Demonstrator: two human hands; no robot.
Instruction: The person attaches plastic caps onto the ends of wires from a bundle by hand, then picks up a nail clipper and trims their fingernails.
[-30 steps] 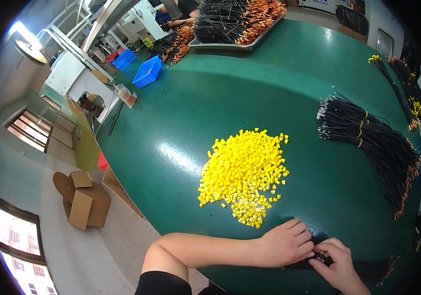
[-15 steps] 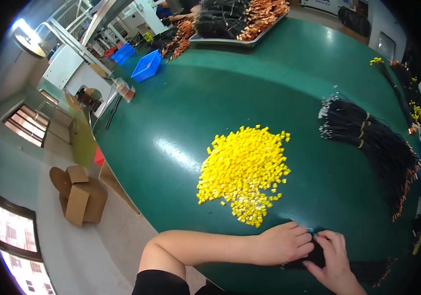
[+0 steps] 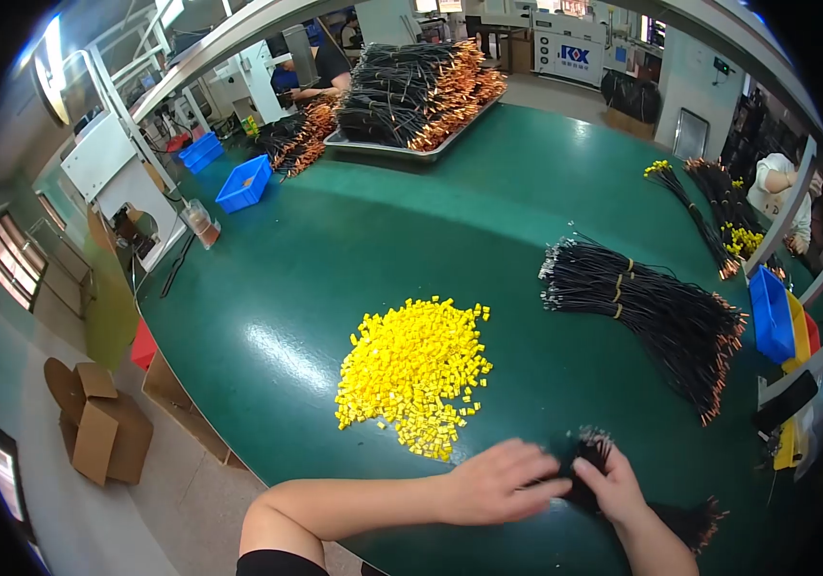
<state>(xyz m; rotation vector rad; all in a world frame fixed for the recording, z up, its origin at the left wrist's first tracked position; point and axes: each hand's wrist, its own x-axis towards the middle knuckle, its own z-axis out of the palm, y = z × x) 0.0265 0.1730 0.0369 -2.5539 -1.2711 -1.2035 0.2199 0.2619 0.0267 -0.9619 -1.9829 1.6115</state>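
Note:
My right hand (image 3: pixel 613 490) is wrapped round a bundle of black wires (image 3: pixel 690 523) near the table's front edge. Silvery ends stick up above its fingers, and copper-coloured ends lie to the right. Just left of the bundle is my left hand (image 3: pixel 508 482), its fingers apart and slightly blurred, holding nothing that shows. A pile of small yellow pieces (image 3: pixel 416 370) lies beyond my left forearm. Farther right rests a large bundle of black wires (image 3: pixel 642 302) tied with yellowish bands.
A metal tray (image 3: pixel 411 154) heaped with wires stands at the back. Blue bins (image 3: pixel 243 184) sit back left, another blue bin (image 3: pixel 770 312) at the right edge. More wires (image 3: pixel 709 202) lie back right. One person (image 3: pixel 323 72) is at the back, another (image 3: pixel 781 192) at the right.
The head view has tilted up and shifted right. My left hand has come off the wires and opened. My right hand now grips the bundle, with its silvery ends raised.

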